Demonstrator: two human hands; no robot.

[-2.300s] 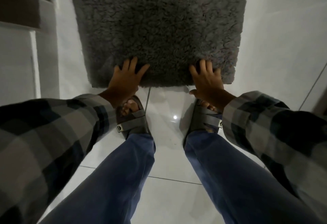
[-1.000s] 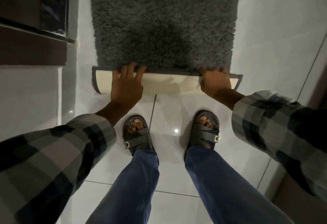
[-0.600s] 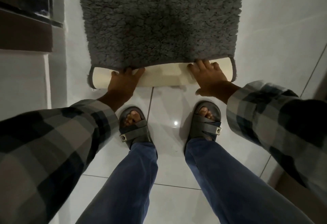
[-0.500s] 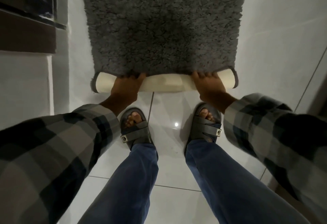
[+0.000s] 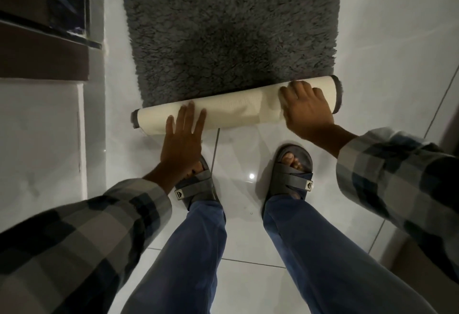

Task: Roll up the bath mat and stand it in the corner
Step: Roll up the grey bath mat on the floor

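A shaggy grey bath mat lies on the white tiled floor in front of me. Its near end is curled into a thin roll showing the cream underside, slanting up to the right. My left hand rests flat with fingers spread on the roll's left part. My right hand presses on the roll's right part, fingers curved over it, near the right end.
My two feet in grey sandals stand just behind the roll. A dark wooden frame and wall border the left side. White tiles extend to the right of the mat.
The near edge of the mat was flat, then lifted and curled over. The roll has grown thicker and moved away from me, its right end now further ahead than its left.
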